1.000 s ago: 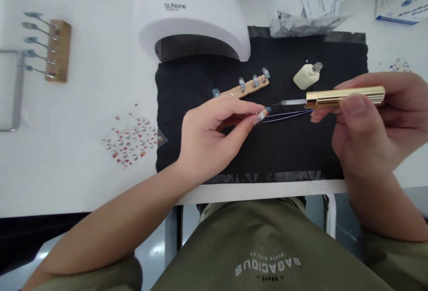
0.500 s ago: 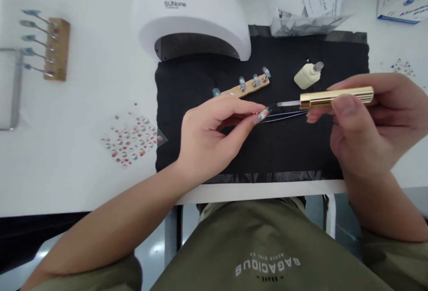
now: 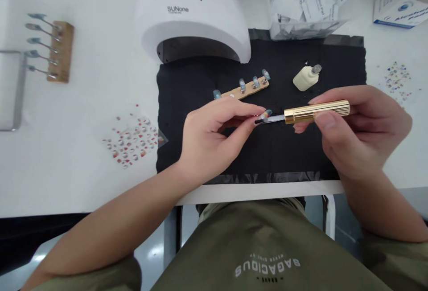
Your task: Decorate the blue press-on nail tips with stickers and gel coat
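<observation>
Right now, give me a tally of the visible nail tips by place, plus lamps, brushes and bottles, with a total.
Tips on the block: 5
Tips on the strip: 4
Tips in the grip of the left hand: 1
Lamps: 1
Brushes: 1
Bottles: 1
Total: 13

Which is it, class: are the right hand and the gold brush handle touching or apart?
Touching. The head view shows the right hand's thumb lying against the gold brush handle, overlapping its lower edge with no gap.
</observation>
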{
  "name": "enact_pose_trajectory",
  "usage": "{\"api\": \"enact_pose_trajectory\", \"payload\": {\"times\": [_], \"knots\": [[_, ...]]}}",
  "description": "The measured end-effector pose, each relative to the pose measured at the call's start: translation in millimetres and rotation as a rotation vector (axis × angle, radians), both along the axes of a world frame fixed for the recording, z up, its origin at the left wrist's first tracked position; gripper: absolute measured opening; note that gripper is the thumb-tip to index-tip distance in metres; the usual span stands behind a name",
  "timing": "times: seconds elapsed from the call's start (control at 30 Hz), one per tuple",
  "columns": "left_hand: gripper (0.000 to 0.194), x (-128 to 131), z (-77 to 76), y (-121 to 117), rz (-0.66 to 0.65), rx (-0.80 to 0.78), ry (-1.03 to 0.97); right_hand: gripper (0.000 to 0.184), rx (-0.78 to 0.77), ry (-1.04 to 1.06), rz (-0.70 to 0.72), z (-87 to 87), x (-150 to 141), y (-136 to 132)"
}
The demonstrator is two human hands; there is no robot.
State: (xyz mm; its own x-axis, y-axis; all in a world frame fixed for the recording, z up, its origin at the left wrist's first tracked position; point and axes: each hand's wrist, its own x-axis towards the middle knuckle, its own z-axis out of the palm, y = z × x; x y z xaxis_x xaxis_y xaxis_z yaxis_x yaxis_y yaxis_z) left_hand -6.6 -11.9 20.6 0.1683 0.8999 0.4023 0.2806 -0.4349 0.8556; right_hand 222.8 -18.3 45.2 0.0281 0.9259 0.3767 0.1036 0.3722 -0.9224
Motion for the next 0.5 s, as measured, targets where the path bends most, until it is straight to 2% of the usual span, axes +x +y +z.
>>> {"api": "enact_pose_trajectory", "payload": {"times": [0.17, 0.33, 0.5], "knots": [[0.015, -0.5, 0.4, -0.7, 0.018, -0.021, 0.072, 0.016, 0.006, -0.006, -0.019, -0.2, 1.9, 1.3], [0.016, 1.2, 1.6, 0.5, 0.000, -0.016, -0.017, 0.010, -0.023, 0.034, -0.085, 1.6, 4.0, 3.5], [0.017, 1.1, 1.3, 0.8, 0.002, -0.008, -0.023, 0.008, -0.017, 0.022, -0.145, -2.1, 8.4, 9.1]]}}
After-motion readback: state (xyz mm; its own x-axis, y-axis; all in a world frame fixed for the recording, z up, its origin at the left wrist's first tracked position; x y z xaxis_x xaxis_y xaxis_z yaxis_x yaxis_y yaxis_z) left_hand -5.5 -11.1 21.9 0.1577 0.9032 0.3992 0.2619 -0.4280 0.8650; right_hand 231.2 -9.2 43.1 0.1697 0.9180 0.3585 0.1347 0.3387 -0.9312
